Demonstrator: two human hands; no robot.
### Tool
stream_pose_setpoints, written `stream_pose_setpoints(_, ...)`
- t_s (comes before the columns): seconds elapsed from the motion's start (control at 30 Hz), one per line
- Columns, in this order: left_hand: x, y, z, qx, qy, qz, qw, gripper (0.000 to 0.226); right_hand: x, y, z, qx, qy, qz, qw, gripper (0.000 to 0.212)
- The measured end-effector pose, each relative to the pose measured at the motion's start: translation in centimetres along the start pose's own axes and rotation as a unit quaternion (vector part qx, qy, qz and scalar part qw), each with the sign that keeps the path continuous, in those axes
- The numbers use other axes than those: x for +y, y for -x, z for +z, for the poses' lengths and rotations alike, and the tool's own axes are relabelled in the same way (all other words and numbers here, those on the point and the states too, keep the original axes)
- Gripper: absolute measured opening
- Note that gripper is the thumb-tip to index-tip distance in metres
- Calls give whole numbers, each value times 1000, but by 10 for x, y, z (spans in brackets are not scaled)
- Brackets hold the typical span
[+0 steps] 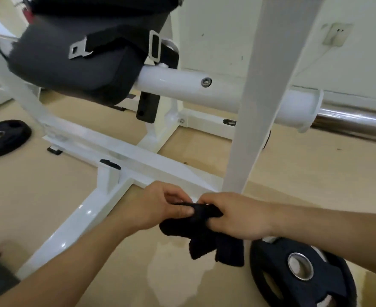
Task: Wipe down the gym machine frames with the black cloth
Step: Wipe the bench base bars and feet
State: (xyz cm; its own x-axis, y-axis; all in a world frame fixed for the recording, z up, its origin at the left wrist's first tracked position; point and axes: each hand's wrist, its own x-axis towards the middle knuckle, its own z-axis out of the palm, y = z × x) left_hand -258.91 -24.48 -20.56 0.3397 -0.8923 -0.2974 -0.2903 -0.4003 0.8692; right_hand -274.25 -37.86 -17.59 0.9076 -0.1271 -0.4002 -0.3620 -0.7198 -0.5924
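Observation:
The black cloth hangs bunched between both hands, just above the floor and in front of the white machine frame. My left hand pinches its upper edge with thumb and fingers. My right hand grips the cloth from the right, fingers curled round it. A white upright post rises just behind my right hand. A low base beam runs diagonally toward me on the left.
A black weight plate lies on the floor under my right forearm; another plate lies at far left. A dark padded seat with strap and buckle sits above. A white tube with a chrome sleeve crosses at right. The tan floor shows a wet patch.

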Motion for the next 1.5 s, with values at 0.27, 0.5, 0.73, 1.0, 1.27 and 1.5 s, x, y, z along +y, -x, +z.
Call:
stream_pose_setpoints(0.27, -71, -8, -45, 195, 186, 6, 963, 14, -16, -81, 29, 56, -252, 89, 962, 22)
stream_pose_setpoints(0.5, -103, -37, -108, 240, 349, 62, 904, 29, -6, -129, 15, 296, -582, 152, 742, 26)
stream_pose_setpoints(0.73, -119, -60, -153, 277, 342, 53, 896, 28, -6, -202, -29, 430, -330, 125, 831, 8)
stream_pose_setpoints(1.0, -137, -100, -137, 378, -319, 78, 866, 54, -15, -275, 13, 309, 148, 85, 936, 59)
stream_pose_setpoints(1.27, -160, -173, -126, 130, -509, 282, 803, 75, 26, -271, 43, 229, 265, 175, 920, 91)
stream_pose_setpoints(1.5, -190, -202, -220, 100, -629, 149, 757, 62, -17, -338, 44, 245, 230, 113, 935, 62)
